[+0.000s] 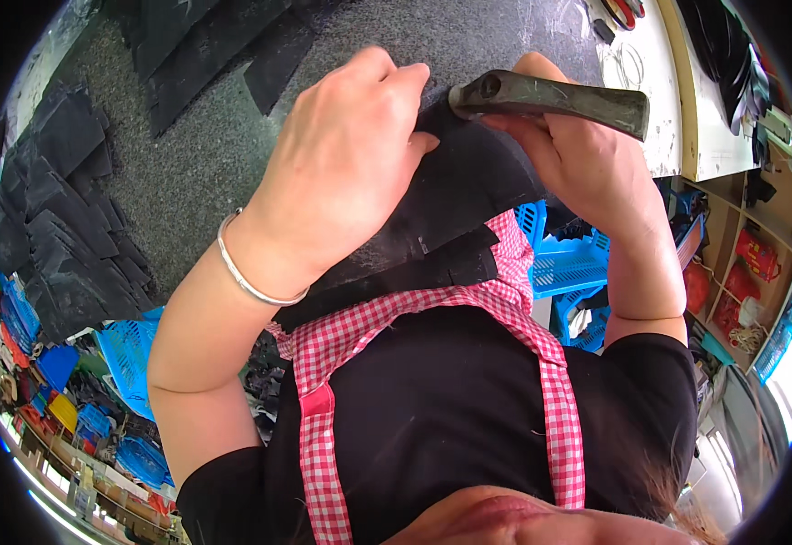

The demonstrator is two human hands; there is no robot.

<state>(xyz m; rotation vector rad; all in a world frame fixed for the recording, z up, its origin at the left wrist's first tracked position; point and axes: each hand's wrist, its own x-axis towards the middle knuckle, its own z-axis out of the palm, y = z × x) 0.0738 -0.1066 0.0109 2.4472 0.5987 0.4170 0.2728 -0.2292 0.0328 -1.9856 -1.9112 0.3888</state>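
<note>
My right hand (587,150) is closed round a hammer (568,98). Its dark metal head lies across my fingers, with the round striking face close above a flat black piece of material (468,168); whether they touch I cannot tell. The hammer's handle is hidden by its head and my hand. Over the left side of the same black piece, my left hand (346,150) has curled fingers, its thumb at the material's upper part. Its other fingertips are mostly hidden. Another black strip (450,263) lies at the near table edge against my checked apron (359,331).
Overlapping black pieces lie on the speckled grey table (187,182), in a pile (64,218) at the left and a stack (223,45) at the far side. Blue plastic baskets (568,263) stand below the near edge. A white surface (637,82) with a cable adjoins at right.
</note>
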